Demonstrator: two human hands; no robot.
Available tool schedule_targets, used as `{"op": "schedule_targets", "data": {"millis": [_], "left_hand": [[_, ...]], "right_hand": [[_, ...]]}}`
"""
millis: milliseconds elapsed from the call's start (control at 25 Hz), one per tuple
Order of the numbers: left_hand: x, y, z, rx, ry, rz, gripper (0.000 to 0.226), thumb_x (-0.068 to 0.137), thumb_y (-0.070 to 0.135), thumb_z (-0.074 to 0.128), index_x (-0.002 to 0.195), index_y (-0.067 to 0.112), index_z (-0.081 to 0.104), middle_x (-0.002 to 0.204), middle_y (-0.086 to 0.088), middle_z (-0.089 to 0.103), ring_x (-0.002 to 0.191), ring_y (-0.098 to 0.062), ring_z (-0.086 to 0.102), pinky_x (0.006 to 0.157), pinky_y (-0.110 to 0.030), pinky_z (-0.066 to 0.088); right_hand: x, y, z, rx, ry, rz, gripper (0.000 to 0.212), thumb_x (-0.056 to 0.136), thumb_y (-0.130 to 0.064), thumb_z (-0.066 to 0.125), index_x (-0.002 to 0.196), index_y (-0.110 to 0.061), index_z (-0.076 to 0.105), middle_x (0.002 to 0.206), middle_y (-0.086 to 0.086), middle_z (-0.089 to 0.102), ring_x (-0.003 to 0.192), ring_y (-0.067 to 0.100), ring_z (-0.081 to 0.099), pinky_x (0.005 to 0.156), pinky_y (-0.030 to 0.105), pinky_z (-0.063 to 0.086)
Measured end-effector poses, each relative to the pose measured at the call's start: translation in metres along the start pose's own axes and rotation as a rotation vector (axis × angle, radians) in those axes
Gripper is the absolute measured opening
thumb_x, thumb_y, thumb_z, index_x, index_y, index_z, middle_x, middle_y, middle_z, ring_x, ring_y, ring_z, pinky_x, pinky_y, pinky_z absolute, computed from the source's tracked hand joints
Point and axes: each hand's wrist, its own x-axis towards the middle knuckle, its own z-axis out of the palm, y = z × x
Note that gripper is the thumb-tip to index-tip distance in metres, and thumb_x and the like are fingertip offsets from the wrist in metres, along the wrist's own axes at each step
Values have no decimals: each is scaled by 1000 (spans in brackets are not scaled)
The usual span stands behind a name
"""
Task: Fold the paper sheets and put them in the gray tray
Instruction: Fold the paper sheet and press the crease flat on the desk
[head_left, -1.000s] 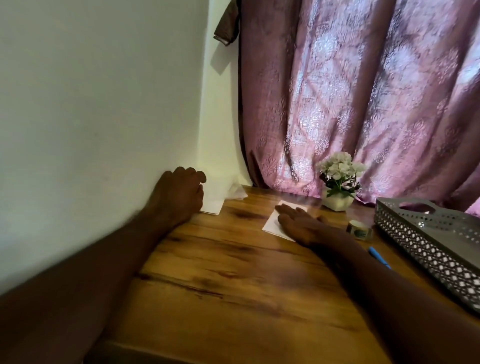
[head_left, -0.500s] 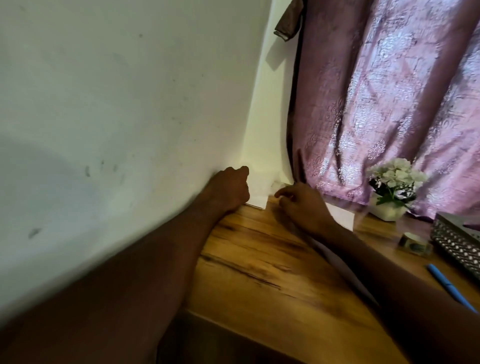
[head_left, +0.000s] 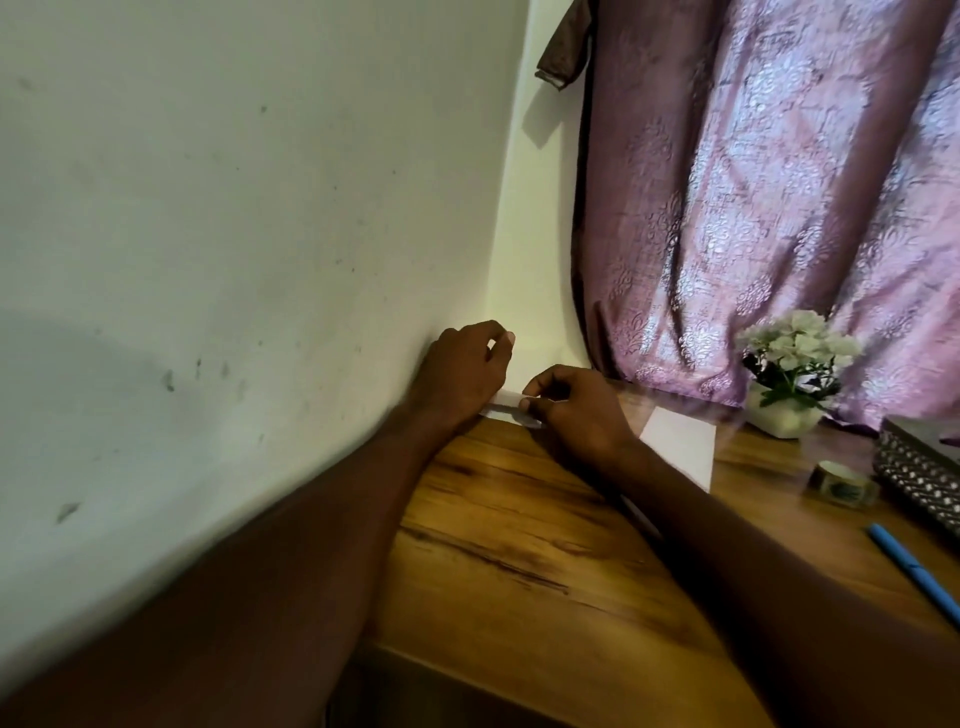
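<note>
Your left hand (head_left: 462, 371) sits in the far corner where the wall (head_left: 234, 260) meets the wooden table (head_left: 519, 545), fingers curled over a white paper sheet (head_left: 506, 402) that leans against the wall; only a strip of it shows between your hands. Your right hand (head_left: 576, 410) is just beside it, thumb and fingers pinching the sheet's near edge. Its long axis seems to run along the wall, though most of it is hidden.

A second, folded paper sheet (head_left: 680, 447) lies flat just right of your right wrist. The gray tray (head_left: 919, 467) is well to the right, at the frame edge, so your right hand is the nearer one for carrying anything there.

You have little room: wall on the left, curtain (head_left: 753, 208) behind. Pull the sheet toward you onto open wood before creasing. On the way to the tray, mind the flower pot (head_left: 789, 384), the tape roll (head_left: 841, 480) and the blue pen (head_left: 914, 571).
</note>
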Motion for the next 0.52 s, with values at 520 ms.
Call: {"op": "schedule_targets", "data": {"millis": [520], "left_hand": [[-6, 46, -11, -492, 221, 94, 45, 104, 46, 49, 109, 10, 74, 59, -12, 66, 51, -24, 60, 60, -36, 52]], "right_hand": [[-20, 30, -141, 1240, -65, 180, 31, 83, -1, 45, 96, -12, 70, 88, 7, 71, 62, 17, 63, 52, 24, 43]]}}
